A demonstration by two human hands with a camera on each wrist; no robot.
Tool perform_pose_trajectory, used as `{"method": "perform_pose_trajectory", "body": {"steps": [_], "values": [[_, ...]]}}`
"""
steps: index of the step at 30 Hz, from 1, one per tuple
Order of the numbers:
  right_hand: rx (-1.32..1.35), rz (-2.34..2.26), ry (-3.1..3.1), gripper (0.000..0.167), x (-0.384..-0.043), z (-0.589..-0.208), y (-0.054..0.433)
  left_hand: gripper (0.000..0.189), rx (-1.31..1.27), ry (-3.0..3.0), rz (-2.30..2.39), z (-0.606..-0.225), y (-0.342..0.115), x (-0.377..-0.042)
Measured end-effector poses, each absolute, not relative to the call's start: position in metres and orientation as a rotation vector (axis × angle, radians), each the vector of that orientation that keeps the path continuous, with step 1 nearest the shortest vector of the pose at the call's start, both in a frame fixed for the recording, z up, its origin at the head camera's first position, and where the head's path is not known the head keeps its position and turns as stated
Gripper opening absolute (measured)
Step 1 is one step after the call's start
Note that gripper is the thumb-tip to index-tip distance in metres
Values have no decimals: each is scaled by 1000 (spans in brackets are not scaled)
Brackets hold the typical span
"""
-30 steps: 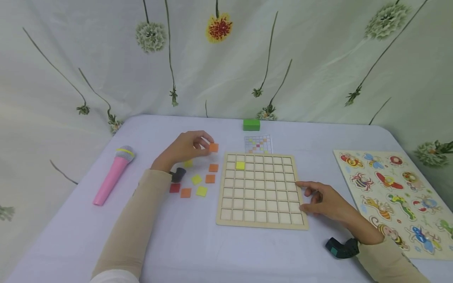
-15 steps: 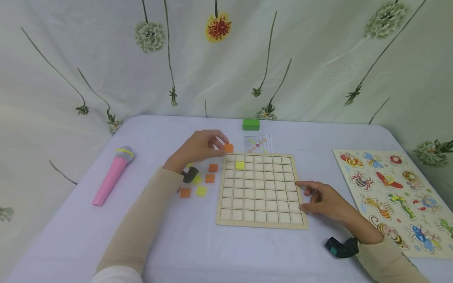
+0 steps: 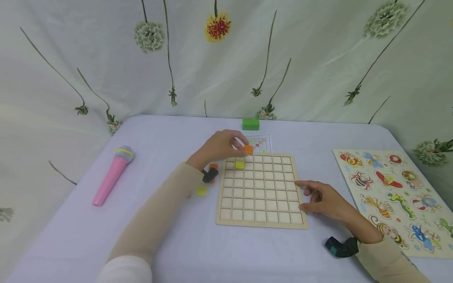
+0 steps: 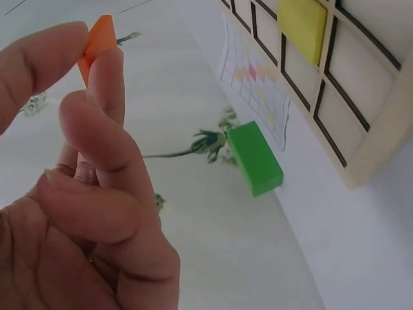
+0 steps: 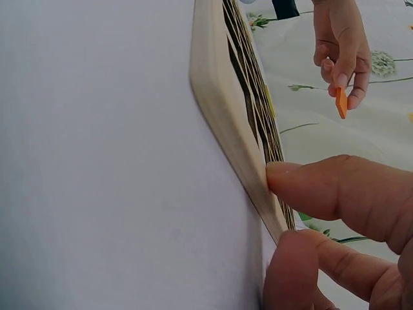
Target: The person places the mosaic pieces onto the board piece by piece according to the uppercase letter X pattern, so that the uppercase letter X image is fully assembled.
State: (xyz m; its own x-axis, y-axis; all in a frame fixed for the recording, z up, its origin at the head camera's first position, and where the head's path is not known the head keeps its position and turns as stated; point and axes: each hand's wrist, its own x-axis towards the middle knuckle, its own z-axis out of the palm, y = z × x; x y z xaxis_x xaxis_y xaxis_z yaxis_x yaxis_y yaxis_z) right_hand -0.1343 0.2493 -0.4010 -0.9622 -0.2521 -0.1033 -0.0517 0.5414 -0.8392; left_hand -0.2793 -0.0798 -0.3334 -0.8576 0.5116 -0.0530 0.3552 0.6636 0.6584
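Note:
My left hand (image 3: pixel 224 145) pinches a small orange square tile (image 3: pixel 249 149) between thumb and fingertip, as the left wrist view also shows. It is above the far edge of a wooden grid board (image 3: pixel 262 225), overlapping a printed pattern card (image 3: pixel 263 142). One yellow tile (image 3: pixel 240 164) sits in a cell near the board's far left corner. At the board's right side, my right hand (image 3: pixel 325 200) touches the edge with thumb and index fingertips set apart. Left of the board, a loose yellow tile (image 3: pixel 201 191) and orange tile (image 3: pixel 214 166) show, partly covered by my left forearm.
Behind the card stands a green block (image 3: pixel 251 124). A pink toy microphone (image 3: pixel 112 177) lies on the left of the white-covered table. An insect puzzle board (image 3: pixel 393 196) lies at the right, beside my right forearm. A flower-printed cloth (image 3: pixel 301 78) hangs behind.
My left hand has carried the orange tile rightward from beside the board to over its far edge, and the forearm now covers more loose tiles. My right hand has stayed in place.

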Motion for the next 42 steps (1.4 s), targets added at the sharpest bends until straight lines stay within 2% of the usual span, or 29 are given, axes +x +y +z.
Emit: {"method": "perform_pose_trajectory", "body": {"steps": [13,22,42], "values": [[-242,-1378,2569,71,-134,-401,249,26,605,2509,957,-351,-39,-286],[-261,-1401,2545,70,-134,-402,250,24,515,2543,862,-356,-8,-278],[-242,-1389,2544,72,-136,-401,250,23,598,2627,693,-367,22,-278]]}}
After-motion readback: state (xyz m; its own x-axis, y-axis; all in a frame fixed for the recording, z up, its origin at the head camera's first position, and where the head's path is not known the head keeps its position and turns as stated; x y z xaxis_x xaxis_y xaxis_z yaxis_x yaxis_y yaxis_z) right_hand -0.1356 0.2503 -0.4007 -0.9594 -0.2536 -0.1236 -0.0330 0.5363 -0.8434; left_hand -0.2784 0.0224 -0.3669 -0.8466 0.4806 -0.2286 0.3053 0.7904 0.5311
